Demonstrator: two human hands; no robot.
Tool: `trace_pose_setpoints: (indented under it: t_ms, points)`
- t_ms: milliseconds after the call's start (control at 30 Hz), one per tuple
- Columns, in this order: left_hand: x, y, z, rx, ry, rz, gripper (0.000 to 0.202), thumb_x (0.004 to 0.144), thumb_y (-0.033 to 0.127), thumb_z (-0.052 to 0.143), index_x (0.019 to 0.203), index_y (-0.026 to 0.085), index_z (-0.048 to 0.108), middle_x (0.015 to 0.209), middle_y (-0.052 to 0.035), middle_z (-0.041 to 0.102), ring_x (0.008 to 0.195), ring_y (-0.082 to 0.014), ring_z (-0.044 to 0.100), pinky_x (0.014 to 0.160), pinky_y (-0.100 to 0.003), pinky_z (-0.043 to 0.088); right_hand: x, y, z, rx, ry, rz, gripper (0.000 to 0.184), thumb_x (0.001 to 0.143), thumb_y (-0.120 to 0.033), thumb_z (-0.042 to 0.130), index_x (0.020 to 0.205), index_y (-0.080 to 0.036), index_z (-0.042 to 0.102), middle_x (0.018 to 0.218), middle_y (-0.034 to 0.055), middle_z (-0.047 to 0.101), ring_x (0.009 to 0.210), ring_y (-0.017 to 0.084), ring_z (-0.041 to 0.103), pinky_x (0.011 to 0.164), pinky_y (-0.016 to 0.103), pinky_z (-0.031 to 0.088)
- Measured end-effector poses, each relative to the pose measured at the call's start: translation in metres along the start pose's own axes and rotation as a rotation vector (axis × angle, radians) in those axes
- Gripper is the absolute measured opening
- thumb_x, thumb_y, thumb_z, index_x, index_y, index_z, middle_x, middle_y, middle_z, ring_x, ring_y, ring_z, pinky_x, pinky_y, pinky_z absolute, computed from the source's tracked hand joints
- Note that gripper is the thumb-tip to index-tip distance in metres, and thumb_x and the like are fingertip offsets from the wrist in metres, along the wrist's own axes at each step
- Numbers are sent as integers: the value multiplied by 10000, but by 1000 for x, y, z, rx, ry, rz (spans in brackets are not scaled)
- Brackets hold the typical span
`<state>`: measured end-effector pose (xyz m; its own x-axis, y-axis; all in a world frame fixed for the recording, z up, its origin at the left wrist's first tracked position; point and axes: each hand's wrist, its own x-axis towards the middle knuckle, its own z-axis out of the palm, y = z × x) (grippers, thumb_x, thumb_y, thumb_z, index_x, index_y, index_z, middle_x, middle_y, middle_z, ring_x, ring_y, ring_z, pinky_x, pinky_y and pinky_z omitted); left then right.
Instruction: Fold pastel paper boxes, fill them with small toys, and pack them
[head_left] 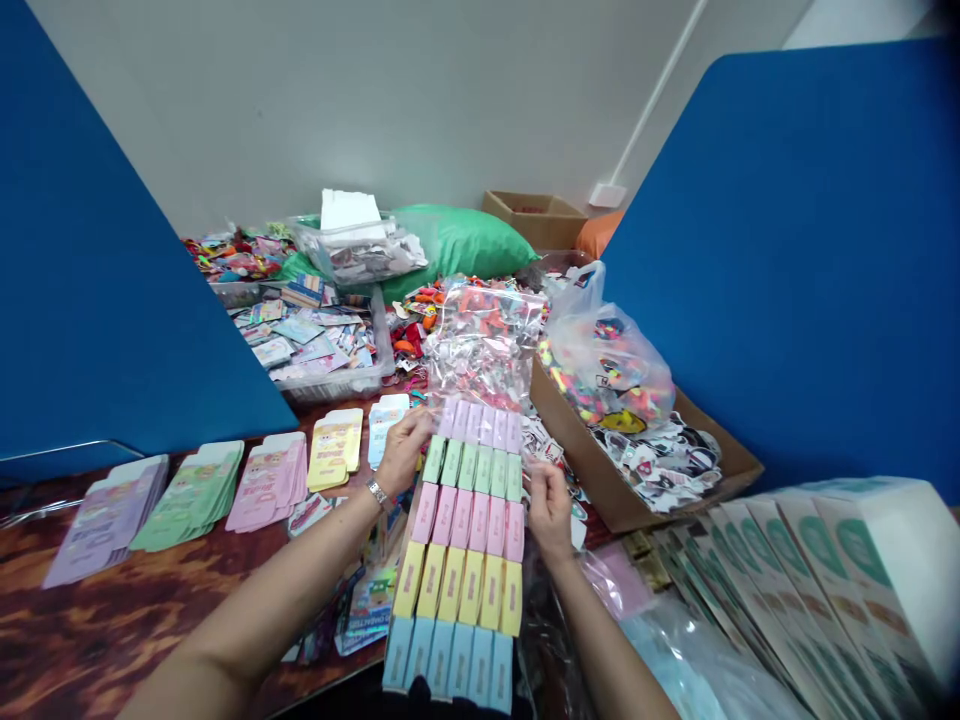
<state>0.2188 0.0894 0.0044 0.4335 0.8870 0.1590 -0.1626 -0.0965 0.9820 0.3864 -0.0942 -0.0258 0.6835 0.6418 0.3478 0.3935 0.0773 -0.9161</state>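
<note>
Pale-blue, yellow and pink cardboard strips (454,600) are lying on the brown wood-grain desk (112,640), left hand (403,452) and right hand (549,510) narrowly pinching a clear plastic bag (484,345) above them, risking scattered strips if the film is slipping.

Printing shows on the pastel card packets (457,560) and on the white-and-green cartons (817,590) to the right of those packets, but all of it is too small or blurred to read, so no word, brand or number can be made out.
</note>
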Motion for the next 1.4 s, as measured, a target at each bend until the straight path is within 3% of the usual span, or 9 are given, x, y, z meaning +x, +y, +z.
trace_pose_setpoints:
  t_ms: [167,367,667,933,1067,1200,1300,1400]
  points:
    - [-15,-9,-4,-27,-31,-47,391,846,493,573,981,157,721,1004,-75,702,920,-207,633,828,-316,491,-26,9,-2,-88,-42,13,290,965,-433,446,1014,-192,599,1126,122,675,1079,243,630,941,442,514]
    - [-40,-8,-19,26,-30,-29,334,868,443,570,995,180,732,1098,-78,676,1066,-220,600,969,-346,441,-58,-7,-14,-214,-76,-11,228,972,-357,445,1011,-200,605,1127,116,695,1077,241,652,917,410,531]
    - [-126,-4,-39,148,13,-63,260,891,374,559,1002,223,739,1104,-70,666,1132,-214,558,1022,-362,420,-122,-37,-38,-291,-233,-131,185,954,-178,456,1063,-240,593,1168,75,702,1038,197,691,853,296,576]
    - [-184,6,-63,296,-63,-72,266,922,346,511,1015,248,740,1142,-88,611,1104,-206,587,956,-330,490,-181,-46,-67,-273,-467,-171,271,932,-142,480,1164,-267,541,1214,62,683,1056,183,685,888,246,556]
    - [-199,-3,-73,323,-117,-8,254,920,318,517,1039,286,738,1141,-80,625,1114,-205,599,949,-327,508,-193,-43,-68,-218,-509,-39,174,960,-206,454,1072,-268,572,1160,54,700,1019,168,694,848,220,560]
    - [-206,-17,-72,298,-132,-33,294,914,354,523,1143,301,699,1282,-82,591,1197,-228,572,1010,-360,484,-188,-47,-46,-237,-398,105,228,972,-357,444,909,-245,633,1289,68,627,1145,202,629,928,270,532]
    - [-204,-15,-65,246,-163,-98,329,909,403,520,1165,284,690,1315,-87,583,1211,-242,569,1014,-373,485,-183,-56,-31,-181,-366,244,302,990,-412,379,1045,-284,647,1299,42,618,1179,186,604,975,274,506]
    - [-191,5,-61,239,-154,-169,329,902,436,523,1104,270,722,1289,-85,604,1200,-248,574,1013,-378,481,-171,-72,-32,-129,-381,322,335,994,-418,375,1206,-298,605,1276,41,626,1200,181,586,996,278,493]
